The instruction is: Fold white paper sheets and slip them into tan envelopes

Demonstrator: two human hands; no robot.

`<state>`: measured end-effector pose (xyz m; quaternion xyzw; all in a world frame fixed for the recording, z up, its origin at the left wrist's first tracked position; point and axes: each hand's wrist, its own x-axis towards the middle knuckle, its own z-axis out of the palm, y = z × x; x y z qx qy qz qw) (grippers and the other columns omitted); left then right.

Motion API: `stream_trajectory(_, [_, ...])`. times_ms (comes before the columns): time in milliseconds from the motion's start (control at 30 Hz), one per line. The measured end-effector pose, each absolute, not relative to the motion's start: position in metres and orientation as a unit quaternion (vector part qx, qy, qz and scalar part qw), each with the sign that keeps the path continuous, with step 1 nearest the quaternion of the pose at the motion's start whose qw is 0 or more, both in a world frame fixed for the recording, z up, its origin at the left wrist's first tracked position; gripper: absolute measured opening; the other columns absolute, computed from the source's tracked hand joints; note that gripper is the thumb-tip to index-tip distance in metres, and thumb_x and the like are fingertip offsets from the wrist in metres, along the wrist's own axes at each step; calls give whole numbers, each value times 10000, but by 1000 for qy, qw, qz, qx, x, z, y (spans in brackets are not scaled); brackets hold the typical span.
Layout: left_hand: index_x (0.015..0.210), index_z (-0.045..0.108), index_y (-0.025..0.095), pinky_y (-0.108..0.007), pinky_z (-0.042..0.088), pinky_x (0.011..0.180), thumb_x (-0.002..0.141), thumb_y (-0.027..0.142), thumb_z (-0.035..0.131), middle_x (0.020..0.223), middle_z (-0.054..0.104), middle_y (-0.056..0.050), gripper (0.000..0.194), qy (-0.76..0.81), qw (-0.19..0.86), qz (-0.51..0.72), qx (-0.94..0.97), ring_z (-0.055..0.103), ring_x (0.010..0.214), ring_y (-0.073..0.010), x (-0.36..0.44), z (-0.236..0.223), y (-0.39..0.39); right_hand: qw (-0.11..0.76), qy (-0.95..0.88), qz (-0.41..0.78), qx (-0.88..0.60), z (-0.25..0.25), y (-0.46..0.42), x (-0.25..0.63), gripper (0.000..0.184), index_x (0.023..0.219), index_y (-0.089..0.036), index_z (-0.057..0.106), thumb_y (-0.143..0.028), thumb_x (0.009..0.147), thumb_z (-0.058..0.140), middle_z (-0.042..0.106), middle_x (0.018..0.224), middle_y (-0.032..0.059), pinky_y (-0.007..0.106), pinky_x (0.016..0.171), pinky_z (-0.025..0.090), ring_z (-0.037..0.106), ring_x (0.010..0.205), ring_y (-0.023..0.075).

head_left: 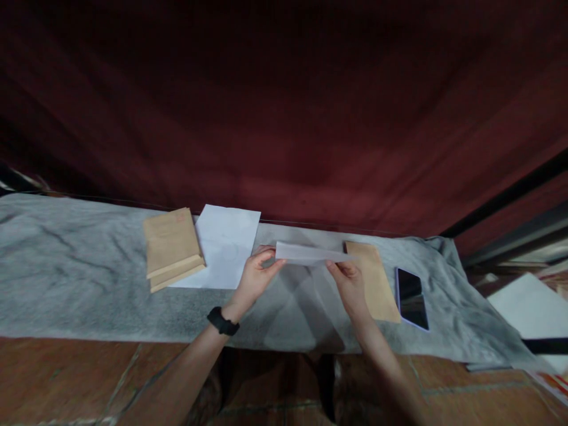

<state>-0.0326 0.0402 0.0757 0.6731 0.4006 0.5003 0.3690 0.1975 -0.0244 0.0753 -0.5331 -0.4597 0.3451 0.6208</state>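
A folded sheet of white paper (pixel 308 254) is stretched level between my two hands, above the grey cloth. My left hand (pixel 258 273) pinches its left end, thumb in front and fingers behind. At the other end my right hand (pixel 348 283) grips the lower edge the same way. Partly behind my right hand lies a brown envelope (pixel 377 284). To the left of my left hand, white paper (pixel 228 245) lies flat, its lower left part tucked under a pile of brown envelopes (pixel 173 242).
The grey cloth (pixel 89 266) covers a long, narrow surface. A phone (pixel 412 299) with a purple edge lies right of the single envelope. A dark red curtain (pixel 284 148) hangs behind. Tiled floor (pixel 66 378) runs along the front, and white papers (pixel 528 307) lie at far right.
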Motion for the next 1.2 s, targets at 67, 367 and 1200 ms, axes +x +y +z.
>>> stream_trajectory(67, [851, 757, 237, -391, 458, 977, 842, 319, 711, 1032, 748, -59, 95, 364, 329, 484, 725, 633, 1027, -250, -38, 76, 41, 602, -529, 286, -525, 73, -26, 204, 153, 920, -255, 797, -345, 817, 727, 787, 1005, 32, 385, 979, 512, 692, 1028, 231])
stream_trajectory(367, [829, 786, 285, -423, 444, 1028, 759, 251, 771, 1068, 750, -73, 79, 337, 415, 253, 806, 617, 1091, -308, -55, 46, 40, 359, -694, 316, -537, 43, -36, 222, 151, 924, -243, 806, -327, 850, 705, 782, 1110, 86, 440, 1011, 549, 706, 1096, 256])
stream_trajectory(1200, [579, 679, 209, -243, 316, 517, 691, 403, 767, 562, 575, 17, 241, 434, 539, 262, 672, 469, 552, -148, -50, 42, 44, 278, -679, 231, -639, 14, -38, 222, 282, 1119, -163, 744, -245, 879, 622, 730, 1171, 134, 445, 979, 539, 684, 1067, 276])
